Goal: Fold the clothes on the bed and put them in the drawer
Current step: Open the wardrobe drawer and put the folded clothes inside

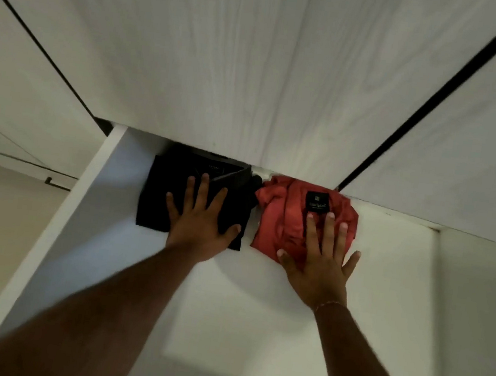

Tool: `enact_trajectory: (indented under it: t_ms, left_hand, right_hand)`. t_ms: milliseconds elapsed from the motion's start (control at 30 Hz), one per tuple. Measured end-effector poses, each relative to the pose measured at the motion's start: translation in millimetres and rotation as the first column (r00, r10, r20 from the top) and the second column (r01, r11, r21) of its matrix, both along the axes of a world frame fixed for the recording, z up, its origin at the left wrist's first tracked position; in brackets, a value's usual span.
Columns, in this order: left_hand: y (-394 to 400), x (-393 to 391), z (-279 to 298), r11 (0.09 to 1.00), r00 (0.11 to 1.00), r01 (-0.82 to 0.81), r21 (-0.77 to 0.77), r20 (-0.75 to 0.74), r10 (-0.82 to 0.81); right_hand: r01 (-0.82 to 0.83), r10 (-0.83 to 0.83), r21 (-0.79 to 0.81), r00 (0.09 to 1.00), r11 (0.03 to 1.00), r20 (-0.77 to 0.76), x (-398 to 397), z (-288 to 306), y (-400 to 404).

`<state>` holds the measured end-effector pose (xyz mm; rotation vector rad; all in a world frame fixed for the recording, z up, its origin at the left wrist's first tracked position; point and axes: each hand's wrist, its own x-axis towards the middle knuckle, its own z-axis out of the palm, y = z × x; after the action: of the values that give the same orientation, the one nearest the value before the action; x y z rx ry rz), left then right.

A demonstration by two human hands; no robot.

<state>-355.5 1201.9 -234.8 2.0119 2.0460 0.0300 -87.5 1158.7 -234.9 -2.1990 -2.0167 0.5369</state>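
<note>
A folded black garment lies at the back left of the white open drawer. Beside it on the right lies a folded red garment with a black label near its collar. My left hand presses flat on the black garment with fingers spread and straight. My right hand presses flat on the red garment's front right part, fingers straight. The two garments nearly touch. Their far edges are hidden under the wardrobe front above.
White wood-grain wardrobe doors overhang the drawer's back. The drawer's left wall and right wall bound it. A beige floor and a small dark handle show at left. Bare drawer bottom lies in front of the garments.
</note>
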Motion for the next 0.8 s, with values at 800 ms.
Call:
enact_trajectory:
  t_ms: [800]
  left_hand:
    - [-574.7,419.4,270.3,0.274,0.144,0.961,-0.041,0.918,-0.368]
  right_hand:
    - [0.949,-0.815,0.125,-0.175,-0.289,-0.552,178.5,208.6,-727.7]
